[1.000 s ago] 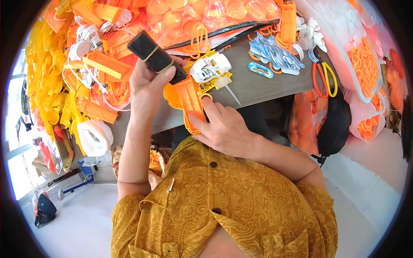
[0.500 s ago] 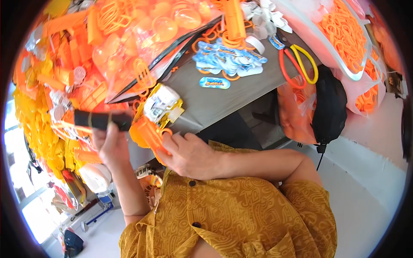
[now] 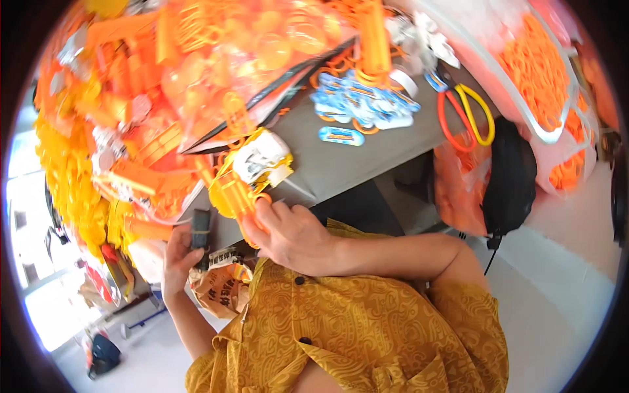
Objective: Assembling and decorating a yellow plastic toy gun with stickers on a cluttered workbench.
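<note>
My left hand point(image 3: 175, 265) is closed around a dark rectangular bar point(image 3: 200, 228) with a thin tan band about it, held upright beside the table's near edge. My right hand point(image 3: 298, 239) grips an orange plastic toy part point(image 3: 230, 195) with a finger ring, which looks like a toy gun body. Its far end lies against a yellow-rimmed piece with a white and clear top point(image 3: 263, 157) on the grey table point(image 3: 327, 164). My fingers hide the near end of the orange part.
Orange plastic parts point(image 3: 216, 78) are heaped at the far left, beside hanging yellow pieces point(image 3: 65, 177). Blue-and-white labels point(image 3: 367, 101) lie mid-table, near scissors with red and yellow handles point(image 3: 483, 118). Bags of orange rings point(image 3: 537, 72) stand at right; a brown printed bag point(image 3: 223, 288) sits below.
My left hand has come down toward me, turning the dark bar from level to upright and away from the orange part. My right hand keeps its hold; the whole view has shifted slightly.
</note>
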A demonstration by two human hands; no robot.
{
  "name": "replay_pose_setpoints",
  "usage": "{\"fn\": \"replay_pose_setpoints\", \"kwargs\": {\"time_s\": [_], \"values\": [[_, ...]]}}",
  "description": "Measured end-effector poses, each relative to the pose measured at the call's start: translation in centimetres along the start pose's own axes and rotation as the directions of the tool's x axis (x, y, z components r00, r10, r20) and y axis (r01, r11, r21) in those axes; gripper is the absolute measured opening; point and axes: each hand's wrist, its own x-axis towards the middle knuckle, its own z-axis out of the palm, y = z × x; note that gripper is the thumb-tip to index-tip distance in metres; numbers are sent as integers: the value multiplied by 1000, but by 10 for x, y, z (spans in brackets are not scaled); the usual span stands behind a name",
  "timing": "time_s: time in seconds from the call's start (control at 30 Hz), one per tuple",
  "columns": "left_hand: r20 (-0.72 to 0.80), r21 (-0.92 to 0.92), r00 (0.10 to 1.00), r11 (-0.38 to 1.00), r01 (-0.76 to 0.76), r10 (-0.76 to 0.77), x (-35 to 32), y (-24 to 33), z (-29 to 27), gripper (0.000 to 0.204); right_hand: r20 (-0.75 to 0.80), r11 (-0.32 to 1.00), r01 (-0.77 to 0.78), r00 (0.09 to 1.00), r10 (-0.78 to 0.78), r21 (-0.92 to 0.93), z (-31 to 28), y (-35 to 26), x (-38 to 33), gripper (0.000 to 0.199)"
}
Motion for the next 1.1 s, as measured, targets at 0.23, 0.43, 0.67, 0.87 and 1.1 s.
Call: {"fn": "replay_pose_setpoints", "kwargs": {"time_s": [0.23, 0.43, 0.67, 0.87, 1.1], "values": [[-146, 593, 953, 795, -130, 265, 12, 2, 14, 34, 61, 991, -19, 998, 11, 130, 0, 1, 5, 61], [-213, 864, 635, 447, -233, 743, 12, -5, 35, 32, 102, 984, -21, 995, 3, 176, -15, -2, 6, 61], [41, 677, 570, 397, -620, 821, 26, -8, 101, 71, -11, 918, -55, 998, 65, 394, -48, 17, 41, 35], [4, 591, 533, 428, -684, 846, 26, -7, 82, 70, -5, 928, 54, 998, -56, 367, -58, 10, 68, 31], [-483, 819, 188, 517, -248, 855, 22, 21, -84, 35, 31, 911, 34, 998, -52, 412, -51, 8, 51, 26]]}}
